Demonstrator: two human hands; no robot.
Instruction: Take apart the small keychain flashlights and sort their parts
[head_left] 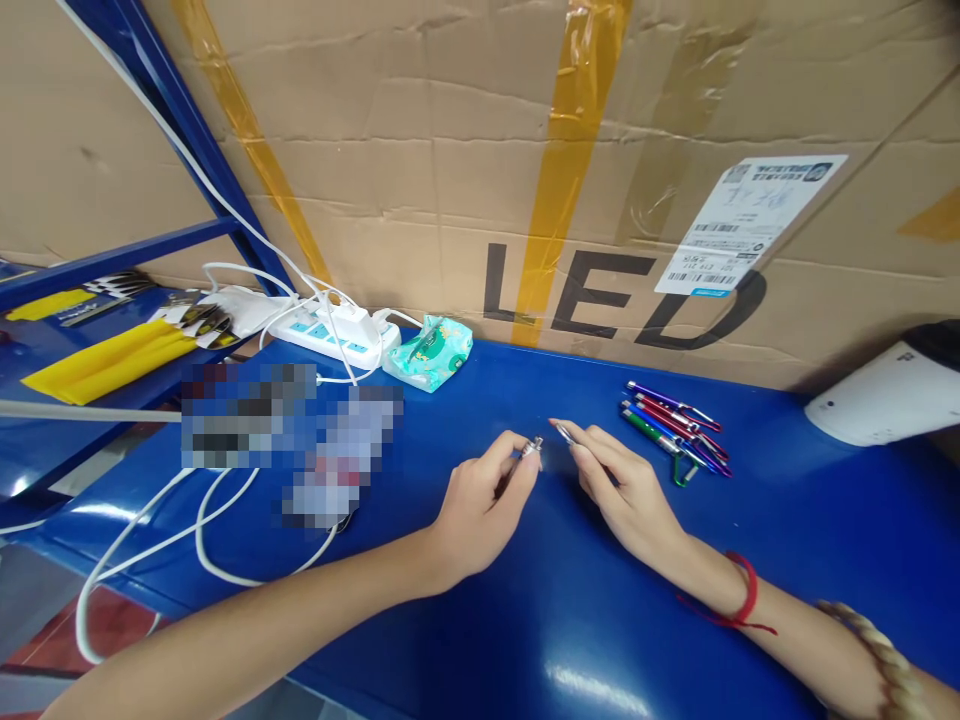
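Note:
Over the blue table [585,610], my left hand [480,515] is closed, pinching a small silver metal piece [532,446] whose end pokes out between thumb and forefinger. My right hand [630,495], also closed, grips a small shiny silver piece [564,433] at its fingertips. The two pieces face each other with a short gap between them. Most of each is covered by my fingers, so their exact kind does not show. To the right lies a small pile of slim coloured metal tubes [671,425], purple, red, blue and green, with clips at their ends.
A large cardboard box [420,180] stands along the table's back. At left are a white power strip [322,335], a teal tissue pack [429,353], white cables [214,575] and two blurred-out items. A white cup-like container [870,395] lies on its side at right.

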